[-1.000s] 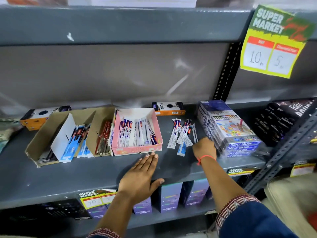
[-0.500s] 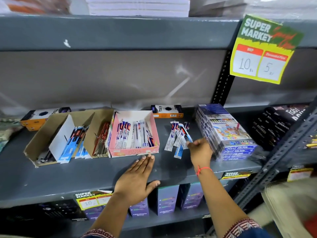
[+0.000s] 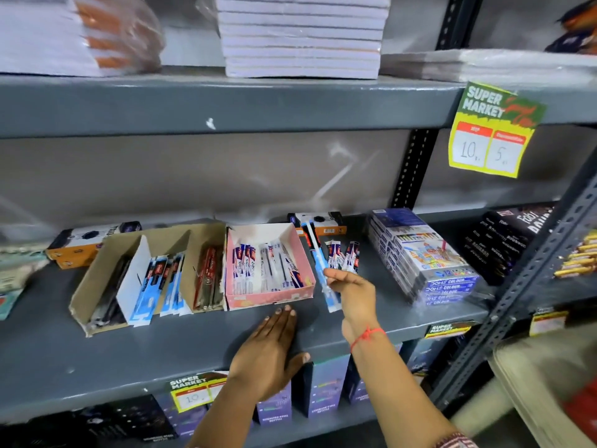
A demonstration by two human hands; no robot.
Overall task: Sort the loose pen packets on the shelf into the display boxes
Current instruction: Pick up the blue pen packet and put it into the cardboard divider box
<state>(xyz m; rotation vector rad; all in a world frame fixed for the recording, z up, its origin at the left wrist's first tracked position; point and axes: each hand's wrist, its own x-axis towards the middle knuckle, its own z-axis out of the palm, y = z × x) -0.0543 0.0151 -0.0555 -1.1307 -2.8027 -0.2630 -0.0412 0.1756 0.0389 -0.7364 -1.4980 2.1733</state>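
Note:
My right hand [image 3: 353, 291] pinches a blue-and-white pen packet [image 3: 318, 258] and holds it tilted above the grey shelf [image 3: 80, 357], just right of the pink display box [image 3: 271, 294]. A few loose pen packets [image 3: 344, 253] lie behind that hand on the shelf. The pink box holds several white and blue packets. To its left a brown cardboard display box [image 3: 97, 282] with dividers holds black, blue and red pen packets. My left hand [image 3: 269, 354] lies flat on the shelf's front edge, fingers together, holding nothing.
A stack of colour pencil boxes [image 3: 426, 260] stands right of the loose packets. Orange-and-black boxes [image 3: 87, 242] sit at the back. Dark biscuit packs [image 3: 513, 236] fill the far right. A price tag [image 3: 492, 130] hangs from the upper shelf, which carries paper stacks [image 3: 300, 33].
My right hand has closed on a blue-and-white packet from the loose pile and lifted it off the shelf. The view has tilted upward. My left hand stays flat on the shelf.

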